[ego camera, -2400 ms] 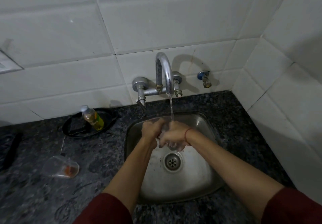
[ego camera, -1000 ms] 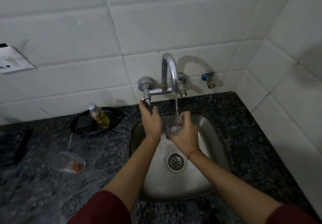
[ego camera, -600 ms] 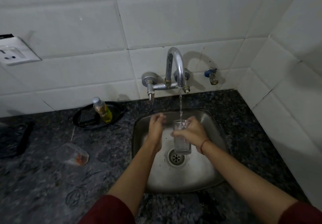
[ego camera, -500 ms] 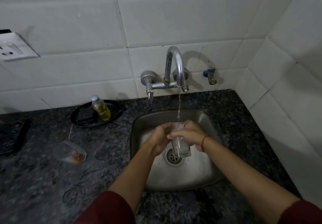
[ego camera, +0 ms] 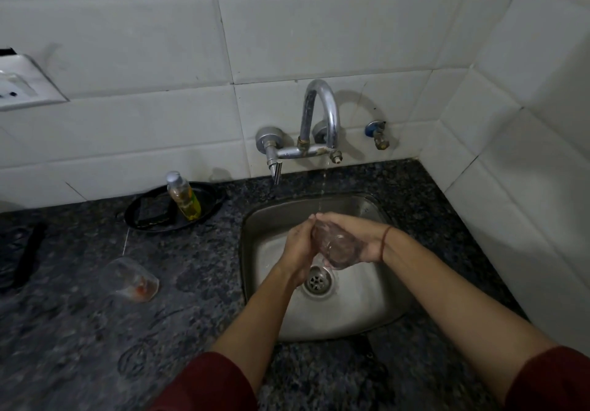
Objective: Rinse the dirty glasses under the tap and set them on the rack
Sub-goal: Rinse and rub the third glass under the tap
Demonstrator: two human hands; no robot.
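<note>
Glass (ego camera: 338, 246) tilted over sink (ego camera: 351, 308), both hands' fingers (ego camera: 332, 219) wrapped around it

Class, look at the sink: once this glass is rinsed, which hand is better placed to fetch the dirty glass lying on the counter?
Probably the left hand: the dirty glass lies on its side left of the sink, while the right hand cradles the rinsed glass.

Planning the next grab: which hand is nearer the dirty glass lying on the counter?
Left. The left hand is over the sink on the dirty glass's side; the right hand is beyond it.
</note>
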